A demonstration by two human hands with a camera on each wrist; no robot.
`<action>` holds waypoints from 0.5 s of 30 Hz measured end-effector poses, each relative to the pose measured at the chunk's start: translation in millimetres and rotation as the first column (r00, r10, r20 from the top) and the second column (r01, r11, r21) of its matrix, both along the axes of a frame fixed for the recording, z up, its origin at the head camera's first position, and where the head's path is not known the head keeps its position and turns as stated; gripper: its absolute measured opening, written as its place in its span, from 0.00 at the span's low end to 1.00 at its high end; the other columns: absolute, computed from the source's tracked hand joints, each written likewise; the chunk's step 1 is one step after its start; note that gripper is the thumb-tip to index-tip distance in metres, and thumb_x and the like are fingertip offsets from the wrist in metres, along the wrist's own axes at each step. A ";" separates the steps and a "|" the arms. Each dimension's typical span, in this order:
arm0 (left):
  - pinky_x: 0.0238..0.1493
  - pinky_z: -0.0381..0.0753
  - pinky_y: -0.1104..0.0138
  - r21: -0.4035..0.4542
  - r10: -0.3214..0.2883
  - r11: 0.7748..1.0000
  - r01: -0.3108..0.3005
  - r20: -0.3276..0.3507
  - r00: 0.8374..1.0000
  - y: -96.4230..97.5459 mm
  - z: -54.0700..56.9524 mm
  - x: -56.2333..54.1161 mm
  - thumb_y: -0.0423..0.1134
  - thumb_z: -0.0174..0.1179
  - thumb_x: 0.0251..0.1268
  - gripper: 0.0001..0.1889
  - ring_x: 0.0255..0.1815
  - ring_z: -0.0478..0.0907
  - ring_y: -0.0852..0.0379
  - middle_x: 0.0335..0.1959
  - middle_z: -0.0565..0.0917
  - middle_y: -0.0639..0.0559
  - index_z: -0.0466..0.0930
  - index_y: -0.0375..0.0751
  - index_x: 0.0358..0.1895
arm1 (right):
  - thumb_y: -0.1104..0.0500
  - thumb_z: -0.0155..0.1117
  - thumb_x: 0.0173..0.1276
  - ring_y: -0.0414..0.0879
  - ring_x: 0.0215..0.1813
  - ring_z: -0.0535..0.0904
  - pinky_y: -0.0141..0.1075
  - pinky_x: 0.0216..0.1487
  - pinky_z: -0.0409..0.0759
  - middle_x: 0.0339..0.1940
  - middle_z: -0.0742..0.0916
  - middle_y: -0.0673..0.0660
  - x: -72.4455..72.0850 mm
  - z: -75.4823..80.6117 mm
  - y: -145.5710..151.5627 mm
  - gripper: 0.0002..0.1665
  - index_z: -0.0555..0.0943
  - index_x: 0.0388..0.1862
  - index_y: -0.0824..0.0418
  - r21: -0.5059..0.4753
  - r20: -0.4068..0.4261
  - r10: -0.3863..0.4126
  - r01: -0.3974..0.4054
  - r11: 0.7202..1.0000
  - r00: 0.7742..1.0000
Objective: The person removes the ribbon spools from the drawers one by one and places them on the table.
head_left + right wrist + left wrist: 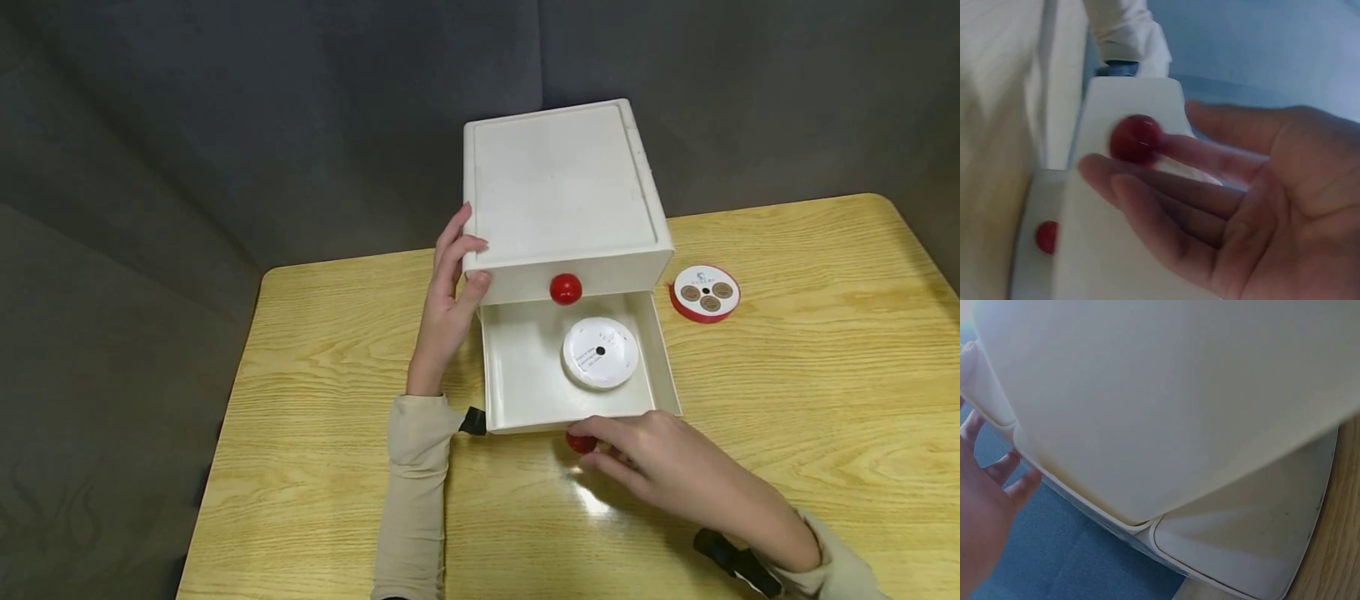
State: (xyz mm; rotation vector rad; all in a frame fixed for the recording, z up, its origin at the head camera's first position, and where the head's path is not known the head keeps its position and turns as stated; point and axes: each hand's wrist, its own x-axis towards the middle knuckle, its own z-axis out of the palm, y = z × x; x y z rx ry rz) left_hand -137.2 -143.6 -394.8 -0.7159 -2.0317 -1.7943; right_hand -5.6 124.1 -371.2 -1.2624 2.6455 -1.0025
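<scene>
Currently, the right hand (660,462) is touching the red knob (581,442) before the white cabinet (562,183), fingers loosely apart; the left hand (446,321) is resting, fingers spread, on the cabinet's left edge. Inside its pulled-out lower drawer (525,375), a white spool (600,368) is lying (a red ribbon spool (705,282) is sitting right of the cabinet).

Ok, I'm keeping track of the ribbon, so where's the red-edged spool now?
In the head view, the red-edged spool lies on the table, just right of the white drawer unit.

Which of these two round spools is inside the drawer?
The white-edged spool sits in the open lower drawer; the red-edged spool, with brown circles on its face, lies outside on the table.
</scene>
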 end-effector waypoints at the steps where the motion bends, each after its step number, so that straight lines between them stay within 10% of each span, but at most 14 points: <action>1: 0.79 0.56 0.53 0.000 0.000 1.000 0.000 0.001 1.000 0.3 0.3 0.0 0.62 0.54 0.77 0.30 0.82 0.53 0.50 0.82 0.55 0.39 0.69 0.35 0.58 | 0.62 0.72 0.69 0.31 0.34 0.82 0.34 0.34 0.84 0.38 0.90 0.45 0.3 3.1 1.7 0.11 0.86 0.50 0.56 0.001 0.013 0.001 -0.001 1.000 1.000; 9: 0.79 0.56 0.54 0.010 0.004 1.000 -0.004 -0.006 1.000 0.0 0.7 -0.1 0.62 0.55 0.76 0.31 0.82 0.54 0.49 0.82 0.55 0.39 0.70 0.34 0.58 | 0.57 0.68 0.75 0.29 0.33 0.79 0.23 0.33 0.78 0.35 0.90 0.42 -7.0 22.8 7.1 0.05 0.88 0.45 0.54 -0.213 -0.109 -0.104 0.079 0.974 0.989; 15: 0.79 0.56 0.54 0.020 0.004 1.000 -0.004 -0.001 1.000 2.2 0.6 1.1 0.62 0.55 0.76 0.31 0.82 0.54 0.49 0.82 0.55 0.39 0.70 0.34 0.57 | 0.52 0.64 0.77 0.41 0.35 0.85 0.37 0.35 0.83 0.37 0.91 0.49 -19.6 26.0 3.3 0.12 0.88 0.43 0.58 -0.201 -0.204 -0.236 0.195 0.960 0.950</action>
